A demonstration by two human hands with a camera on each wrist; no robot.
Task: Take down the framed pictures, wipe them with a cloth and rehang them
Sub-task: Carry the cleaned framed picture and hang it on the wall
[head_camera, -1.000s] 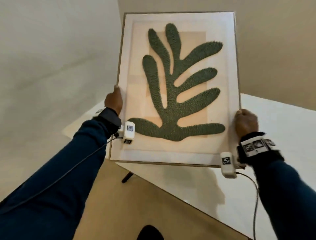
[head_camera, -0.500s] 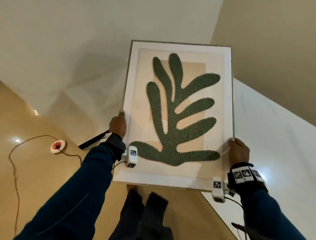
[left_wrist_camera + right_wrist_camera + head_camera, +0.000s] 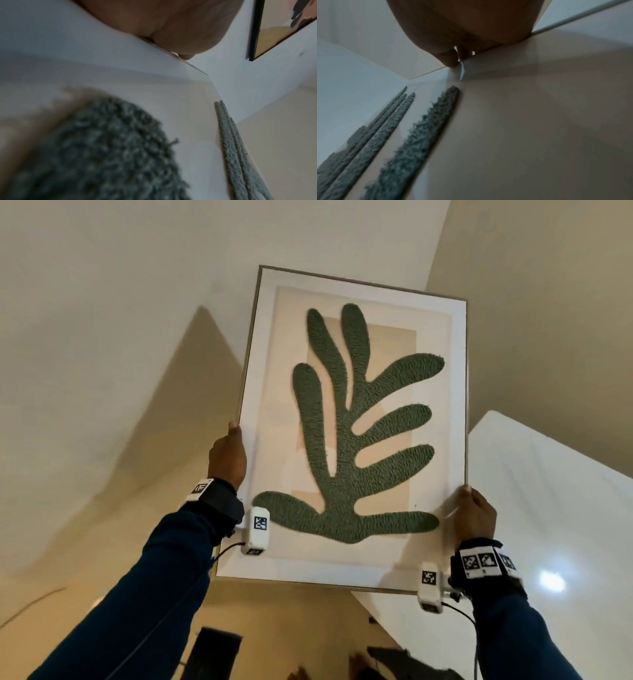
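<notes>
A tall framed picture (image 3: 352, 426) with a green textured leaf shape on a cream mat is held upright in the air in front of a pale wall. My left hand (image 3: 227, 457) grips its left edge about halfway up. My right hand (image 3: 474, 517) grips the right edge near the lower corner. In the left wrist view the left hand (image 3: 171, 29) clasps the frame's rim above the blurred green leaf (image 3: 96, 148). In the right wrist view the right hand (image 3: 465, 33) holds the rim, with the leaf's lobes (image 3: 423, 132) below it. No cloth is in view.
A second picture with a black frame (image 3: 281, 25) hangs on the wall, seen only in the left wrist view. A white table (image 3: 555, 508) stands at the right. Beige floor, a thin cable (image 3: 30, 607) and dark shapes lie below.
Both hands have carried the picture upward and away from the white table toward the wall. My view has tilted up with it. The grips on the two edges are unchanged.
</notes>
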